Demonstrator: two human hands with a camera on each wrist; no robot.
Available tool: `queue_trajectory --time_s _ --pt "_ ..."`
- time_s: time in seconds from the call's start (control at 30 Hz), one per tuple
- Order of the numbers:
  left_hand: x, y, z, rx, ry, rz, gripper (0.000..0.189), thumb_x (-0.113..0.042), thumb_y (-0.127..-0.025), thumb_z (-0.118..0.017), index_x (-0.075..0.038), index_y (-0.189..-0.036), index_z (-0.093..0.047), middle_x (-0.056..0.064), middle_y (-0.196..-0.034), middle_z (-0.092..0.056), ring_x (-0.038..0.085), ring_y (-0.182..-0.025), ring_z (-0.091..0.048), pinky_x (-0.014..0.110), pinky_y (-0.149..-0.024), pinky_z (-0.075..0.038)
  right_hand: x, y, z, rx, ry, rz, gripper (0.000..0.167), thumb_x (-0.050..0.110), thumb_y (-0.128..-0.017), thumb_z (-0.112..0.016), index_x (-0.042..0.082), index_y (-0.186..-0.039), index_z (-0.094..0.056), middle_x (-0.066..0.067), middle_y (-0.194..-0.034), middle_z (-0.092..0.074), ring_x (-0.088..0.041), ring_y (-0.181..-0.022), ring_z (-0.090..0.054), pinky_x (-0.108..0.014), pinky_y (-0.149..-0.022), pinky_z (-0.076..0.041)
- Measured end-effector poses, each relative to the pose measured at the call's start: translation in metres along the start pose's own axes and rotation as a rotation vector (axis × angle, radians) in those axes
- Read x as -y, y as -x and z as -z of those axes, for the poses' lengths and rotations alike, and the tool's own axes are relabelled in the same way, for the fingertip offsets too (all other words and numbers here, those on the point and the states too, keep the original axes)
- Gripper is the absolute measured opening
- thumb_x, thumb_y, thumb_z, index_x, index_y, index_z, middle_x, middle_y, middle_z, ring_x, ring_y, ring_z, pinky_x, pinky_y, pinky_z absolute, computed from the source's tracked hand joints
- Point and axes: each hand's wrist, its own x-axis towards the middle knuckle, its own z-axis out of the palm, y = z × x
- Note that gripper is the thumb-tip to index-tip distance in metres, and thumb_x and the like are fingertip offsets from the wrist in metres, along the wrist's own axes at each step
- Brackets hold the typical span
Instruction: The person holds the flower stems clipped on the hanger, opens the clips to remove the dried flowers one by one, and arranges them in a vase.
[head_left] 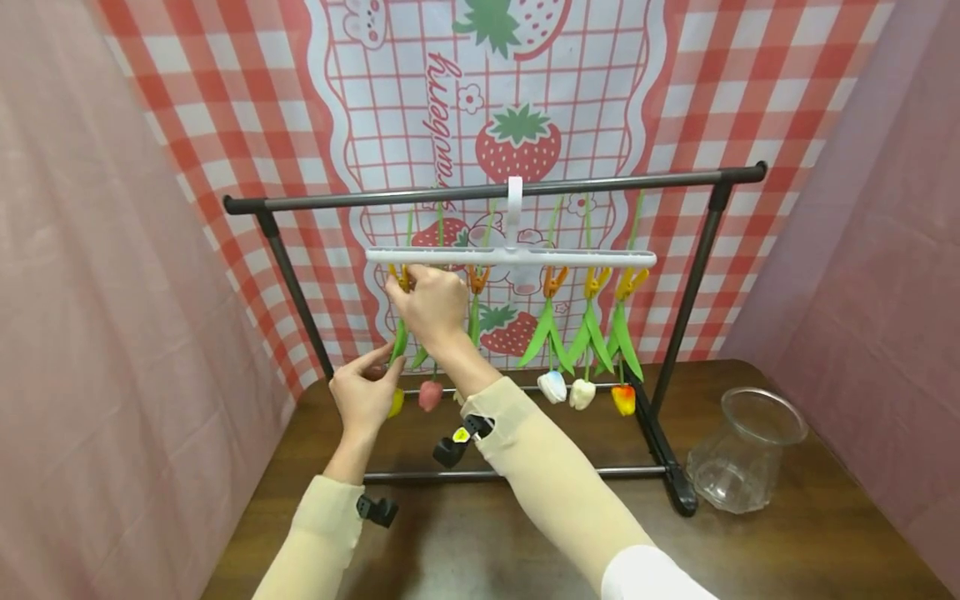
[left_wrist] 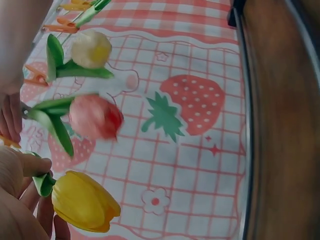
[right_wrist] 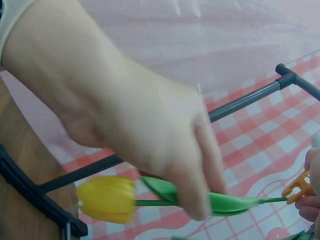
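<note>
Yellow tulip (right_wrist: 106, 199) hangs head-down at the left end of the white hanger (head_left: 442, 257), its stem up at a yellow-orange clip (right_wrist: 303, 179) just under the bar. Left hand (head_left: 366, 387) pinches its stem and leaf between thumb and fingers, above the bloom. Right hand (head_left: 438, 302) pinches the clip, thumb on one side, fingers on the other.

Step in hand, my read: working the clip on this stem. Can't tell from here whether it's being fastened or released; jaw tips are hidden. Next move calls for the left pinch keeping the stem steady and in line while the right controls the clip. Main risk: stem slipping or twisting as clip pressure changes.

Next along: pink tulip (head_left: 430, 396), then a cream-yellow one (left_wrist: 90, 49) mostly behind the right arm in the head view. Beyond: white-blue (head_left: 552, 387), cream (head_left: 582, 394), red-yellow (head_left: 623, 400), all head-down. Hanger hooks on the dark rack's rail (head_left: 420, 197); glass vase (head_left: 731, 479) stands right of the rack.

Text: the checked cloth (head_left: 255, 125) has sideways lettering, "rawberry" legible, start obscured. Yellow tag (head_left: 461, 435) on the right wrist camera: too small to read. No brand legible.
</note>
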Motion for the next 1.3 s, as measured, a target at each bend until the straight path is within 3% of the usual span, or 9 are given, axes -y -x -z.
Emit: queue_trajectory --time_s 0.2,0.37,0.47,0.6,0.7,0.87,1.03,1.17,1.3 --pt "0.016 0.020 0.008 -0.058 0.017 0.052 0.023 -0.009 -0.082 -0.090 -0.009 -0.105 -0.086 0.016 -0.087 -0.082 -0.015 -0.055 -0.055 0.006 -0.056 -0.044 0.000 0.000 0.003 0.007 -0.013 -0.005 0.035 0.030 -0.089 -0.083 0.014 -0.064 -0.064 0.000 -0.057 -0.067 -0.013 -0.048 -0.053 -0.029 -0.049 -0.047" --pt "0.026 0.043 0.010 -0.181 0.090 0.096 0.023 -0.006 -0.082 -0.090 -0.011 -0.104 -0.087 0.016 -0.090 -0.082 -0.012 -0.059 -0.057 0.009 -0.058 -0.045 -0.002 0.001 0.004 0.035 -0.021 -0.043 0.029 0.034 -0.090 -0.082 0.014 -0.072 -0.071 0.001 -0.067 -0.076 -0.015 -0.054 -0.065 -0.029 -0.052 -0.052" --pt "0.027 0.058 0.008 -0.282 0.189 0.067 0.024 0.000 -0.081 -0.089 -0.008 -0.104 -0.086 0.012 -0.088 -0.083 -0.008 -0.064 -0.058 0.011 -0.060 -0.045 -0.004 0.002 0.004 0.048 -0.059 -0.071 0.026 0.035 -0.090 -0.084 0.013 -0.078 -0.075 0.001 -0.078 -0.081 -0.014 -0.061 -0.072 -0.027 -0.057 -0.056" --pt "0.021 0.070 0.004 -0.416 0.327 -0.035 0.026 0.013 -0.077 -0.086 0.002 -0.101 -0.084 -0.006 -0.082 -0.080 -0.003 -0.068 -0.058 0.012 -0.066 -0.046 -0.008 0.003 0.006 0.071 -0.109 -0.071 0.026 0.035 -0.091 -0.084 0.012 -0.083 -0.077 -0.002 -0.082 -0.083 -0.012 -0.068 -0.077 -0.025 -0.063 -0.058" --pt "0.014 0.073 0.003 -0.459 0.408 -0.123 0.026 0.020 -0.074 -0.083 0.008 -0.098 -0.082 -0.014 -0.081 -0.077 0.001 -0.070 -0.060 0.014 -0.071 -0.050 -0.010 0.005 0.006 0.076 -0.131 -0.057 0.026 0.035 -0.092 -0.084 0.011 -0.085 -0.078 -0.002 -0.081 -0.083 -0.011 -0.069 -0.077 -0.026 -0.065 -0.058" --pt "0.006 0.073 0.004 -0.417 0.435 -0.246 0.025 0.022 -0.071 -0.083 0.011 -0.094 -0.080 0.001 -0.074 -0.077 0.004 -0.070 -0.061 0.016 -0.076 -0.048 -0.015 0.010 0.008 0.058 -0.190 -0.043 0.029 0.035 -0.089 -0.087 0.007 -0.090 -0.082 -0.005 -0.081 -0.083 -0.012 -0.069 -0.079 -0.025 -0.068 -0.061" --pt "0.006 0.071 0.002 -0.311 0.401 -0.368 0.026 0.022 -0.069 -0.084 0.010 -0.092 -0.081 0.019 -0.066 -0.067 0.013 -0.066 -0.058 0.020 -0.076 -0.043 -0.026 0.017 0.026 -0.007 -0.368 -0.015 0.028 0.029 -0.090 -0.085 0.001 -0.093 -0.083 -0.012 -0.083 -0.082 -0.018 -0.067 -0.080 -0.024 -0.066 -0.063" --pt "0.007 0.067 0.001 -0.256 0.398 -0.437 0.029 0.023 -0.065 -0.083 0.010 -0.091 -0.081 0.021 -0.065 -0.066 0.017 -0.064 -0.057 0.019 -0.076 -0.042 -0.037 0.014 0.062 -0.097 -0.522 -0.024 0.021 0.018 -0.094 -0.077 -0.001 -0.089 -0.083 -0.014 -0.079 -0.081 -0.021 -0.063 -0.078 -0.022 -0.063 -0.062" --pt "0.003 0.061 0.002 -0.188 0.374 -0.542 0.030 0.020 -0.065 -0.084 0.007 -0.092 -0.082 0.016 -0.071 -0.074 0.017 -0.064 -0.059 0.022 -0.074 -0.040 -0.047 0.004 0.118 -0.215 -0.583 0.008 0.020 0.012 -0.094 -0.072 -0.002 -0.084 -0.083 -0.014 -0.071 -0.079 -0.021 -0.055 -0.073 -0.017 -0.060 -0.059"
